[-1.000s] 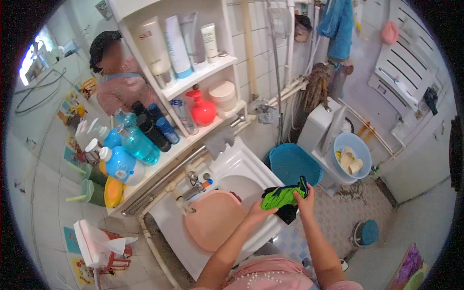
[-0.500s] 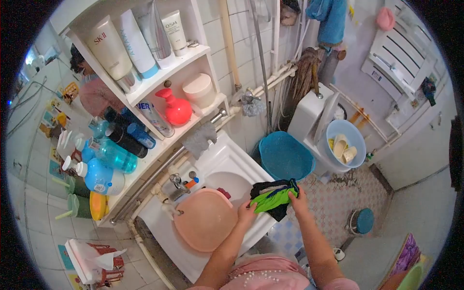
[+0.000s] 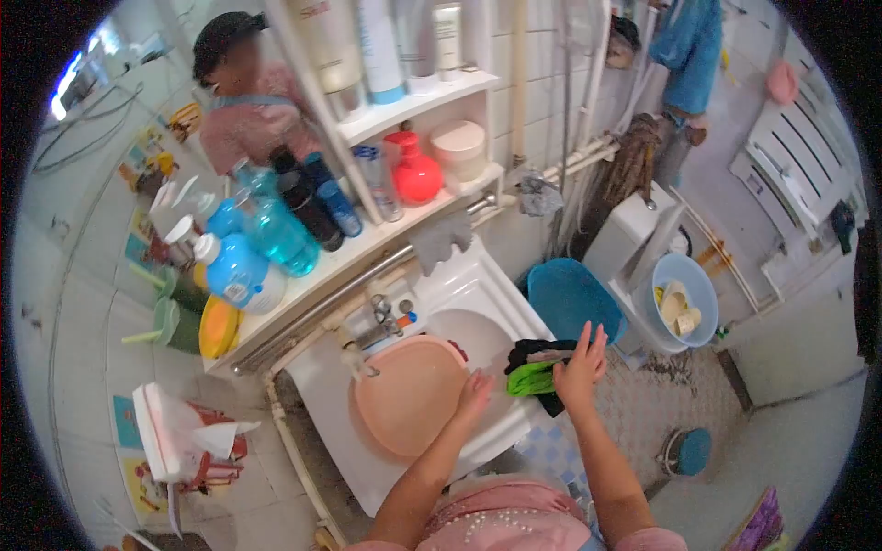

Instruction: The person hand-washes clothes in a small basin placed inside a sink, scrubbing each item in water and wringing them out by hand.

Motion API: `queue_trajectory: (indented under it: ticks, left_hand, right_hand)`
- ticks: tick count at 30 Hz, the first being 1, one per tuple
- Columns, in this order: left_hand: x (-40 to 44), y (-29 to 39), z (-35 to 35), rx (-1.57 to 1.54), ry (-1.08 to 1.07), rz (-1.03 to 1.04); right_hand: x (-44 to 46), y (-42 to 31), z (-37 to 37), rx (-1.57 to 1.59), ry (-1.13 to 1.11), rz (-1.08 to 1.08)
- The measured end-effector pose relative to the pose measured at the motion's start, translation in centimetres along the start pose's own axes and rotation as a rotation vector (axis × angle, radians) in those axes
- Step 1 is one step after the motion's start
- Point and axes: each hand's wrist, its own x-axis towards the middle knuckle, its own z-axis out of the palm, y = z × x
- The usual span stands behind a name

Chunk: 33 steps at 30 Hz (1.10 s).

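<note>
A bright green cloth (image 3: 530, 377) lies with black cloth (image 3: 533, 353) on the right rim of the white sink (image 3: 491, 275). My right hand (image 3: 580, 371) is raised at the cloth's right side, its fingers stretched out. Over the near right edge of the pink basin (image 3: 404, 390), my left hand (image 3: 475, 395) holds nothing, and its fingers are apart. The basin rests in the sink beneath the faucet (image 3: 383, 312). A small dark red item (image 3: 457, 349) shows behind the basin's rim.
Bottles (image 3: 280, 234) crowd the shelf at left, below a mirror reflecting a person (image 3: 253, 110). A teal tub (image 3: 574, 303) stands right of the sink. Beyond it, a light blue basin (image 3: 689, 285) holds pale items. A tissue box (image 3: 170, 432) is at lower left; a teal-topped stool (image 3: 689, 450) stands right.
Both hands have let go of the green cloth, which now lies bunched with the black cloth on the sink rim. My left hand has drawn away from it. The camera view has shifted.
</note>
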Motion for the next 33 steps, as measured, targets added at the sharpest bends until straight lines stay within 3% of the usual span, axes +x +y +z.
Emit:
queue_trajectory:
  ticks: [1, 3, 6, 7, 9, 11, 15, 17, 20, 22, 26, 30, 32, 33]
  left_hand:
    - [-0.6, 0.7, -0.6, -0.013, 0.019, 0.009]
    - [-1.9, 1.9, -2.0, 0.026, 0.053, 0.240]
    - [-4.0, 2.6, -5.0, -0.090, 0.154, 0.179]
    - [-4.4, 2.4, -6.3, -0.100, 0.174, 0.183]
    - [-4.9, 1.3, -9.4, 0.270, 0.401, 0.300]
    - [-5.1, -0.9, -12.5, 0.349, 0.547, 0.268]
    - [-6.6, -4.0, -16.9, 0.528, 0.893, 0.302]
    - [-6.2, -6.5, -19.1, 0.541, 0.917, 0.334]
    - [-6.6, -7.4, -20.2, 0.570, 0.876, 0.183]
    - [-8.0, -6.2, -20.1, 0.601, 0.732, 0.290]
    - [-5.8, -9.7, -22.3, 0.684, 0.796, 0.303]
    - [-7.0, -7.5, -21.8, 0.759, 0.780, 0.239]
    - [-7.2, -7.2, -21.8, 0.774, 0.777, 0.265]
    - [-7.5, -7.1, -21.9, 0.732, 0.762, 0.271]
  right_hand:
    - [-0.2, -1.5, 0.0, -0.010, 0.023, -0.119]
    - [-0.7, -3.9, 1.1, 0.045, 0.012, -0.204]
    - [-1.9, -6.4, 3.0, 0.298, -0.066, -0.491]
    - [-2.5, -7.1, 3.8, 0.305, -0.079, -0.508]
    - [-4.2, -7.8, 5.9, 0.445, -0.271, -0.539]
    - [-6.1, -7.6, 8.3, 0.448, -0.344, -0.535]
    - [-9.3, -4.6, 14.4, 0.328, -0.639, -0.335]
    - [-10.3, -3.4, 16.5, 0.318, -0.772, -0.253]
    - [-11.0, -2.3, 17.9, 0.495, -0.888, -0.110]
    - [-10.9, -2.4, 18.1, 0.407, -0.901, -0.135]
    - [-10.6, -1.7, 19.5, 0.296, -0.873, -0.133]
    - [-10.2, 0.9, 23.8, 0.226, -0.960, -0.211]
    - [-9.7, -1.1, 20.8, 0.381, -0.836, 0.002]
    - [-9.6, -1.1, 20.7, 0.383, -0.837, 0.004]
